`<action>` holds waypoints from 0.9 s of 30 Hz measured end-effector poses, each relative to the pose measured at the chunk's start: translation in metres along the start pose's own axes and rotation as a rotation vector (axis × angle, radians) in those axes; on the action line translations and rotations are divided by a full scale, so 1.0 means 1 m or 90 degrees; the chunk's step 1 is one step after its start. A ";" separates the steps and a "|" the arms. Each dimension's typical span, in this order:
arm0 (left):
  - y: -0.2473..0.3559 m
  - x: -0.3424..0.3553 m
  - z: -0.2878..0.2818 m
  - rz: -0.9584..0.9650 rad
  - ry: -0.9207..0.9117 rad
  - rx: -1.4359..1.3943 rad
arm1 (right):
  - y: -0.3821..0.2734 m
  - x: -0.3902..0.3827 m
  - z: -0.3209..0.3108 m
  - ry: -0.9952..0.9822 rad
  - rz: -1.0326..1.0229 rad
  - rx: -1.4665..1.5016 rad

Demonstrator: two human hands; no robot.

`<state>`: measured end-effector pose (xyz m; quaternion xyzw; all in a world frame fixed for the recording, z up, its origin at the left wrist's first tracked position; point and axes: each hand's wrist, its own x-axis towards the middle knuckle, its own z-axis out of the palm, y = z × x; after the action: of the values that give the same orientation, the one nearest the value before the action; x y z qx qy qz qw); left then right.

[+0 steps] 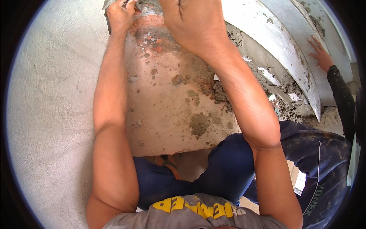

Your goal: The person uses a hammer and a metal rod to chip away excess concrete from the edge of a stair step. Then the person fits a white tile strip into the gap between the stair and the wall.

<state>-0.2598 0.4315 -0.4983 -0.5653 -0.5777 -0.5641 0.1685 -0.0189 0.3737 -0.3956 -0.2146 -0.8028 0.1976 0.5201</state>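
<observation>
My left hand [120, 17] is at the top, beside the wall, against a rough grey mortar edge. Its fingers are curled closed around something small and dark grey that I cannot make out. Right of it, my right hand [193, 24] is raised and looks closed like a fist. The upper frame edge cuts off its fingers and whatever they hold. Between my hands, exposed red brick [150, 21] shows with grey mortar. Below lie broken red chips [158, 49] and dust on a flat, brownish, mortar-spotted surface [160, 110].
A grey plastered wall [53, 99] rises along my left. To the right are wet mortar [263, 61] and long pale curved-looking boards [278, 34]. Another person's hand [321, 55], in a dark sleeve, rests on a board. That person's dark trousers [324, 160] are close to my right elbow.
</observation>
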 end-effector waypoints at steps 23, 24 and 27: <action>-0.018 0.011 0.020 -0.037 -0.008 -0.039 | -0.006 0.030 0.008 -0.030 -0.004 -0.114; -0.018 0.012 0.022 0.010 0.019 -0.039 | -0.011 0.033 0.008 0.022 -0.069 -0.091; -0.013 0.016 0.016 -0.035 -0.027 -0.055 | 0.001 0.035 0.018 0.096 -0.178 -0.056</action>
<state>-0.2680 0.4561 -0.4962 -0.5678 -0.5716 -0.5808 0.1162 -0.0478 0.3922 -0.3772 -0.1379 -0.7915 0.0712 0.5911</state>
